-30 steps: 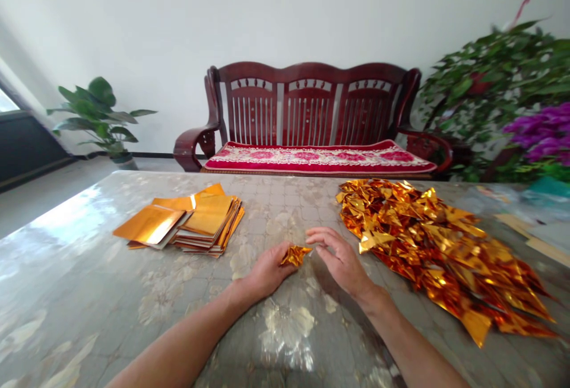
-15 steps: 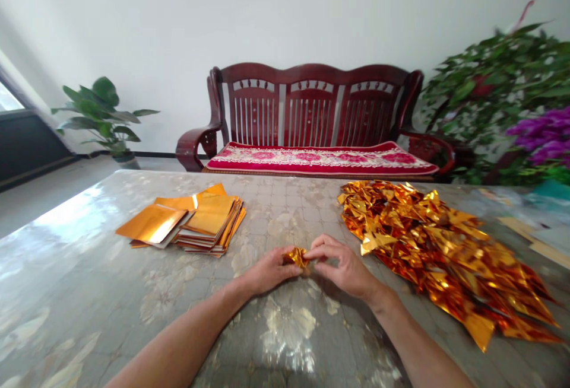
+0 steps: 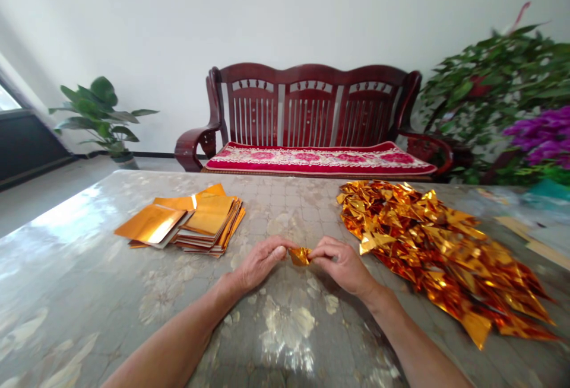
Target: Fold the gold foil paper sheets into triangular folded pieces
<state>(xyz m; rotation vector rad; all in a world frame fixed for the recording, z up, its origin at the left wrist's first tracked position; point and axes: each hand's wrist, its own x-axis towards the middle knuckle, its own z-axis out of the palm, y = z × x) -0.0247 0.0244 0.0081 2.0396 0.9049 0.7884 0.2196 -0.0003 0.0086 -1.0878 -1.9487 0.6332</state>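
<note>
A small folded piece of shiny gold foil paper (image 3: 300, 256) is held between my two hands, just above the table. My left hand (image 3: 262, 260) pinches its left end between thumb and forefinger. At its right end the fingertips of my right hand (image 3: 341, 262) are closed on the foil. To the left lies a loose stack of flat gold paper sheets (image 3: 209, 216). A large heap of folded gold foil pieces (image 3: 427, 245) spreads over the right side of the table.
The table (image 3: 178, 317) has a glossy floral cover. Plastic wrapping (image 3: 512, 201) and tan strips lie at its right edge. Beyond stands a dark red wooden bench (image 3: 312, 109) with a red cushion, with potted plants (image 3: 102, 115) on both sides.
My left hand has shifted slightly left, and its fingers now grip the end of the foil. The right fingers have closed on the other end, and more of the foil shows between the hands.
</note>
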